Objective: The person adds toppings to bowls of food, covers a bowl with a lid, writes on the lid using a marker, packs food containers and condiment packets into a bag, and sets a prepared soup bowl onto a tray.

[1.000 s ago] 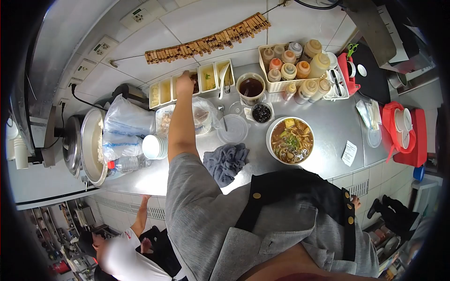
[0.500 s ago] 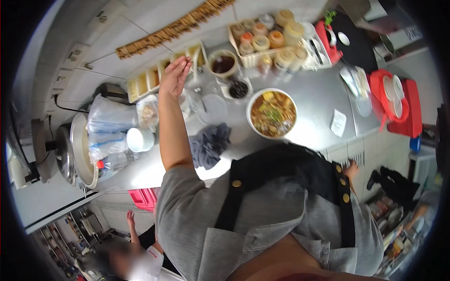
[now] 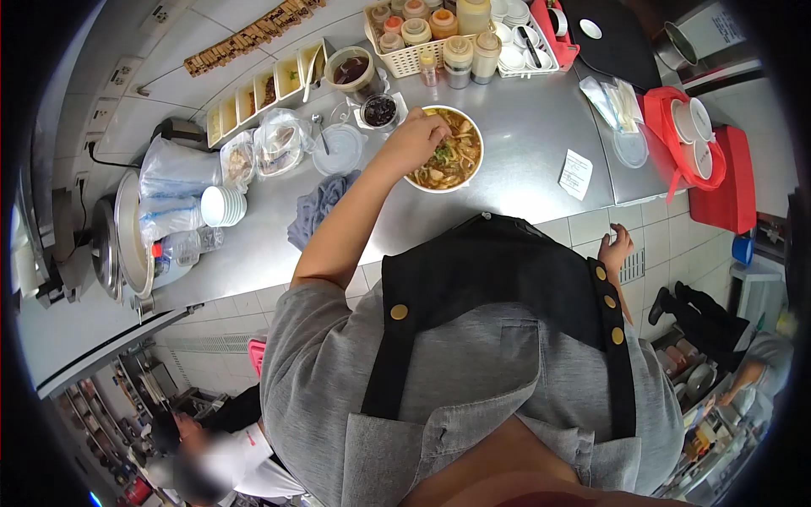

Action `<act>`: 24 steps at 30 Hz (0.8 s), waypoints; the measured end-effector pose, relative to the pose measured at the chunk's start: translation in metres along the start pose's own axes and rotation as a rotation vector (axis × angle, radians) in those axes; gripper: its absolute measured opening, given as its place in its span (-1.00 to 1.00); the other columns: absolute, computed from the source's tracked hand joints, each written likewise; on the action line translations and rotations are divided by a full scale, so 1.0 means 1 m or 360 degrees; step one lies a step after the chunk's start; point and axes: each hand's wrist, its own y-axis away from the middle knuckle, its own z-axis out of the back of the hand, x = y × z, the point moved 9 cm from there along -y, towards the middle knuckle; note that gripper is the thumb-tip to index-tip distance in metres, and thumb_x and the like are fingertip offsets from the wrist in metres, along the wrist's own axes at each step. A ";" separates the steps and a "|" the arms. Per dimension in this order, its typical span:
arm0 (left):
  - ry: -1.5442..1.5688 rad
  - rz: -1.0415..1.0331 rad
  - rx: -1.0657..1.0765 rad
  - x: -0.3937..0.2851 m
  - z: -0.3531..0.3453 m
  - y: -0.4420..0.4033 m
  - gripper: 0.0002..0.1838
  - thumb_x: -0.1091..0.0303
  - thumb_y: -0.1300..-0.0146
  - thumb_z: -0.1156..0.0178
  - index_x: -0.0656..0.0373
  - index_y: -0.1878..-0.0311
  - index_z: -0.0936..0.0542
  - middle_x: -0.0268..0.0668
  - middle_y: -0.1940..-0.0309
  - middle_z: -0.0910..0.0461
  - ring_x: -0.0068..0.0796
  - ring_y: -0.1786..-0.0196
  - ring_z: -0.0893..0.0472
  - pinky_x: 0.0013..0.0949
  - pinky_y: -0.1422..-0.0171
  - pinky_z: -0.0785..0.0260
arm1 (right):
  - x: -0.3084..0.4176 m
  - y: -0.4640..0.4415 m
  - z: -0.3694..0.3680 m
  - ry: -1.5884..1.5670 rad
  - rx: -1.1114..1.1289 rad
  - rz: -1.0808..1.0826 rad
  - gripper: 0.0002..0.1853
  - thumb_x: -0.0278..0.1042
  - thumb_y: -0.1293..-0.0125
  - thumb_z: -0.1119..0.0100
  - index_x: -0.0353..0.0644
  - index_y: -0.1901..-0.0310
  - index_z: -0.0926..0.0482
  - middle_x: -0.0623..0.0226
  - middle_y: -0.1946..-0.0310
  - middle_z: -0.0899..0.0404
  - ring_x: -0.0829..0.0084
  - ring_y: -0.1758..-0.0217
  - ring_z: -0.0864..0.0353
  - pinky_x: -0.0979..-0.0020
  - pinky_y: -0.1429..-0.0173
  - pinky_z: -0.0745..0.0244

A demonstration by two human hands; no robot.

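My left hand [image 3: 416,142] is over the left side of a white bowl [image 3: 479,156] of brown soup with noodles and green garnish. Its fingertips are pressed together above the food, and whatever they hold is too small to make out. Low at my right side, beyond the counter's front edge, my right hand [image 3: 617,247] hangs with loosely bent fingers apart, holding nothing. Left of the bowl are a small cup of dark pieces [image 3: 379,111], a clear lid [image 3: 339,149] and a crumpled grey cloth [image 3: 314,207].
Topping trays [image 3: 247,101] and a dark sauce tub [image 3: 353,74] stand at the back, beside a basket of bottles [image 3: 410,61]. Stacked cups [image 3: 224,207] are left, a paper slip [image 3: 576,174] right. A co-worker in white [image 3: 253,460] is at lower left.
My left hand has left the topping trays, rising with fingers together, and moved right to the bowl. The view has shifted. The co-worker's raised hand is no longer visible.
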 end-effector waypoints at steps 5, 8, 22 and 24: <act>-0.0043 -0.0128 0.0044 0.000 -0.007 0.001 -0.85 0.52 -0.24 -0.15 0.12 0.20 -0.68 -0.14 0.17 -0.50 -0.24 0.06 -0.53 -0.28 -0.09 -0.40 | -0.067 0.011 -0.016 0.0037 0.0196 -0.0209 -0.62 -0.49 -0.13 -0.23 -0.08 -0.03 -0.54 0.26 -0.09 -0.51 0.05 -0.25 -0.30 0.13 -0.37 -0.20; -0.0055 0.0068 -0.0038 -0.015 0.006 0.006 -0.82 0.58 -0.19 -0.17 0.14 0.20 -0.69 -0.14 0.22 -0.57 -0.24 0.13 -0.60 -0.27 -0.01 -0.44 | -0.105 0.013 -0.024 0.0090 0.0280 -0.0272 -0.62 -0.46 -0.13 -0.25 -0.08 -0.03 -0.55 0.25 -0.10 -0.51 0.03 -0.26 -0.29 0.10 -0.37 -0.19; -0.0450 0.0436 -0.0392 -0.006 0.009 0.016 -0.85 0.49 -0.14 -0.19 0.11 0.25 -0.70 -0.06 0.26 -0.68 -0.08 0.18 -0.68 -0.13 0.09 -0.51 | -0.137 -0.049 -0.019 0.0157 0.0279 -0.0193 -0.62 -0.45 -0.11 -0.24 -0.07 -0.02 -0.55 0.24 -0.09 -0.52 0.07 -0.26 -0.29 0.12 -0.37 -0.16; -0.0469 0.0374 -0.0511 -0.007 0.006 0.017 -0.83 0.49 -0.14 -0.19 0.09 0.23 -0.71 -0.07 0.26 -0.69 -0.09 0.17 -0.68 -0.13 0.08 -0.51 | -0.131 -0.061 -0.011 0.0203 0.0256 -0.0176 -0.61 -0.46 -0.10 -0.24 -0.07 -0.02 -0.54 0.24 -0.09 -0.52 0.07 -0.27 -0.28 0.12 -0.37 -0.15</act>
